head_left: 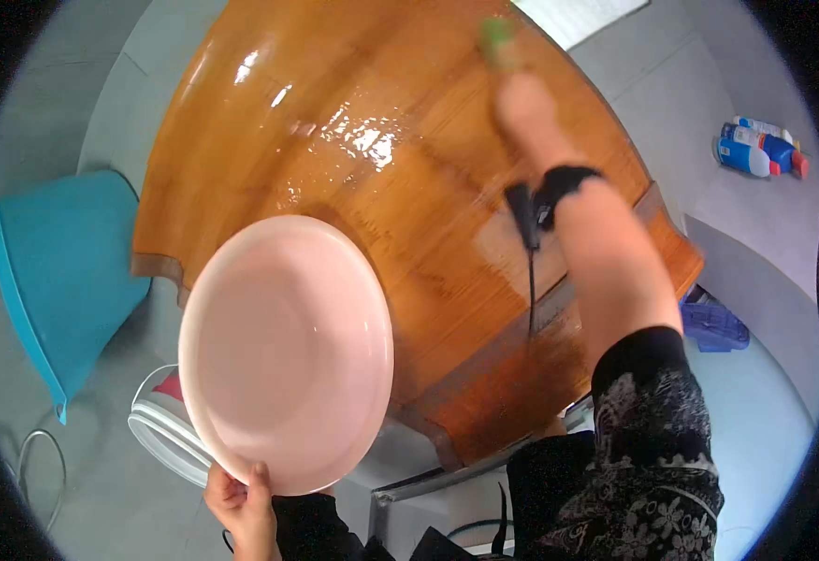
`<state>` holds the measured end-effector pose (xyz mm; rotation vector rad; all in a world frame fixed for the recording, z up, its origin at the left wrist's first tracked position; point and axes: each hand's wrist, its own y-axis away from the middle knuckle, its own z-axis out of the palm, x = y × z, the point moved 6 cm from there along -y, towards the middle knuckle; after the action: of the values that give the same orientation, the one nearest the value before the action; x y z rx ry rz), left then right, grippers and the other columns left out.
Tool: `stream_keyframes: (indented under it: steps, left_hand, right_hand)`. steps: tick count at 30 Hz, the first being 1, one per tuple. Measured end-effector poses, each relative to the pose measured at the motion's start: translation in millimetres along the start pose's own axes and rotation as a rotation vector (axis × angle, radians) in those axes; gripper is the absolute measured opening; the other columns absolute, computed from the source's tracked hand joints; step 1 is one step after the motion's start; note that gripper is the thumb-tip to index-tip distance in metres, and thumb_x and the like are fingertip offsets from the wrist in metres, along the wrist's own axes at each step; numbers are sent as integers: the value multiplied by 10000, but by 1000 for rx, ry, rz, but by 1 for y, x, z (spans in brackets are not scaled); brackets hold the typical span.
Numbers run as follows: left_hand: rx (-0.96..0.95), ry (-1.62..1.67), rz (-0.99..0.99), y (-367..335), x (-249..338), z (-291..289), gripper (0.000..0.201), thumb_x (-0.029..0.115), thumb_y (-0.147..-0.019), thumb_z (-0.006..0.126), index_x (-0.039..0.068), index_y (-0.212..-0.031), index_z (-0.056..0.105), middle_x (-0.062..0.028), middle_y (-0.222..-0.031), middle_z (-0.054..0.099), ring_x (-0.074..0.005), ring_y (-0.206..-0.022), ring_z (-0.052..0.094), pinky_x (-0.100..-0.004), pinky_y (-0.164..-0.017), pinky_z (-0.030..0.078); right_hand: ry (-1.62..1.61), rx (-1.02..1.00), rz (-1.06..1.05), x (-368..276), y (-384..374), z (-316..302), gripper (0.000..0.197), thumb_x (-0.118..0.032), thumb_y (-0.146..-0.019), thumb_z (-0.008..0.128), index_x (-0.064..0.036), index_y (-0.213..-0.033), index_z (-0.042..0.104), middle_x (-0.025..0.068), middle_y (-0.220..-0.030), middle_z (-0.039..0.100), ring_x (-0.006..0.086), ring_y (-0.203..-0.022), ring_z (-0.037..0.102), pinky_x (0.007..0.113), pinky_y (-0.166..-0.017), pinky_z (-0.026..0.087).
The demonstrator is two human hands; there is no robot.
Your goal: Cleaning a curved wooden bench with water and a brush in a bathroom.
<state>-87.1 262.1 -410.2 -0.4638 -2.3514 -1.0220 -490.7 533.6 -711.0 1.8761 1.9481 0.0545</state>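
Observation:
A pale pink oval basin (283, 355) is tilted toward me, and its inside looks bare. My left hand (241, 510) grips its near rim, thumb over the edge. Before me lies a large orange-brown wooden panel (419, 187), wet and shiny with water. My right hand (527, 107) reaches across to its far right part, smeared by motion. At its fingertips is a small green thing (496, 39), perhaps a sponge or scouring pad, pressed to or just above the wood. A black band with a dark corded piece (524, 215) hangs at my right wrist.
A turquoise tub (72, 271) stands at the left, with a white bucket (168, 435) below it, partly behind the basin. Blue and white bottles (755, 150) sit at the far right, and a blue-purple basket (713, 324) lies below them. A thin hose (40, 467) curls at lower left.

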Motion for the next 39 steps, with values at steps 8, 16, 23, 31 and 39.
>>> stream_keyframes:
  steps: [8,16,23,31,39]
  left_hand:
    - [101,-160,3,0,-1,-15,112,23,-739,554,-41,-828,530,-47,-738,554,-80,-660,499,-227,-600,411]
    - [-155,-80,-325,7,-45,-16,145,45,-780,554,-48,-892,544,-35,-774,569,-94,-701,521,-238,-628,431]
    - [-369,-415,-6,19,-83,19,151,100,-768,559,-19,-756,466,-141,-548,492,-236,-466,508,-326,-444,389]
    - [-441,-331,-180,42,-110,13,202,133,-779,538,-36,-741,434,-182,-536,493,-347,-500,511,-397,-466,396]
    - [-472,-439,-107,41,-127,7,234,154,-781,540,-51,-756,429,-220,-570,514,-383,-549,535,-421,-500,416]
  right_hand:
    - [41,-116,9,-52,28,21,437,-249,-865,350,-55,-1257,338,169,-818,614,331,-746,594,409,-617,471]
    - [-126,-473,43,-95,86,53,318,-201,-836,360,-25,-902,615,147,-790,623,284,-734,606,393,-585,480]
    - [390,-221,-419,-148,159,127,229,-183,-807,428,-89,-830,636,131,-788,626,238,-654,617,356,-545,488]
    - [147,-319,-66,-142,197,109,234,-240,-820,433,-85,-910,584,140,-739,617,253,-672,610,394,-540,477]
    - [223,-567,-399,-183,234,132,224,-240,-808,463,-126,-837,654,94,-809,634,221,-714,615,356,-591,492]
